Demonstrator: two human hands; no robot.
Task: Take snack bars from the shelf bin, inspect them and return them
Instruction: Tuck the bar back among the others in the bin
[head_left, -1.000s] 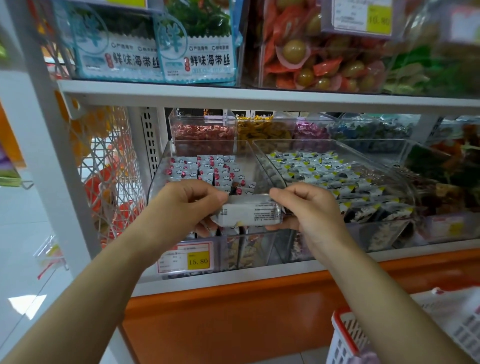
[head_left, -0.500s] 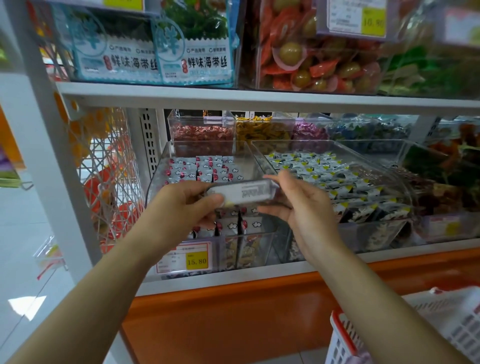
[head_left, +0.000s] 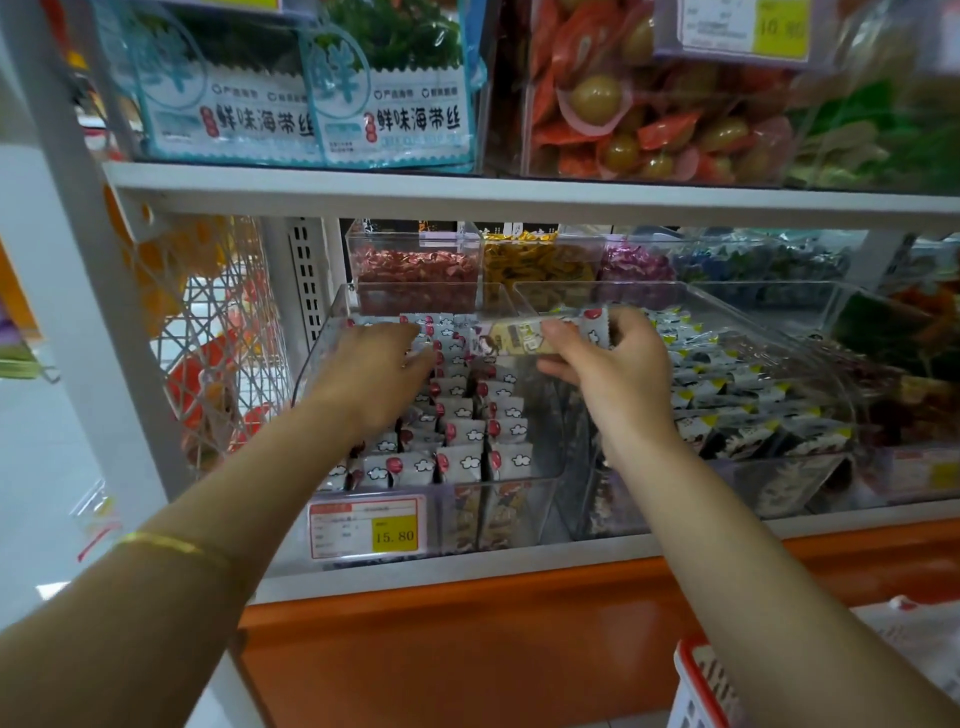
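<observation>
A clear shelf bin (head_left: 540, 493) holds several white snack bars (head_left: 462, 431) with red dots and cloud marks, stood in rows. My right hand (head_left: 602, 364) pinches one snack bar (head_left: 519, 338) by its right end and holds it level above the back of the bin. My left hand (head_left: 374, 369) reaches into the bin's left side, fingers stretched out over the packed bars, its fingertips near the held bar's left end. What the left fingertips touch is hidden.
A second clear bin (head_left: 810, 483) of yellow-marked bars stands to the right. Small bins of wrapped sweets (head_left: 415, 270) sit behind. The shelf above (head_left: 519, 200) hangs low over the bins. A price tag (head_left: 369, 527) fronts the bin. A red-rimmed basket (head_left: 701, 686) is at lower right.
My left hand has let go of the bar and moved into the bin. My right hand alone now carries the bar, farther back and higher over the bin.
</observation>
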